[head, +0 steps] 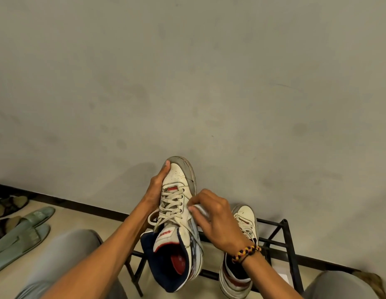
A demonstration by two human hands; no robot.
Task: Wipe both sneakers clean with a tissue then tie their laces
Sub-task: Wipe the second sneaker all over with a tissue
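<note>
Held sneaker [179,214] sits at centre frame, lifted off the rack, toe pointing to 12 o'clock toward the grey wall [187,72], heel and open collar toward 6 o'clock. White upper, grey scuffed toe rim, navy collar lining, red insole showing inside. Laces [171,201] threaded through the eyelets; a loose loop hangs out at about 9 o'clock of the tongue.

Left hand [154,190] at 9 o'clock of the shoe, cupping its side from beneath; thumb runs up along the toe edge, tip at the toe rim. Fingers wrap under the sole, mostly hidden.

Right hand [213,216] at 3 o'clock of the shoe, fingers curled narrow and pinching a folded white tissue [199,209], pressed against the shoe's side panel just beside the eyelets. Braided wristband [246,253], red, yellow and black, on that wrist.

Second sneaker [239,255] at 4 o'clock of the held one, standing on the black metal shoe rack [284,238], toe toward 12 o'clock, partly covered by the right wrist. Whether its laces are tied, cannot tell.

Rack stands against the wall on pale floor [65,216]. Something small and white lies under the rack at its 5 o'clock end; too small to tell.

Green slide sandals [26,231] at 9 o'clock, far edge of frame, well apart from the rack; darker footwear just beyond them at 10 o'clock. Grey-trousered knees at 7 and 5 o'clock.
</note>
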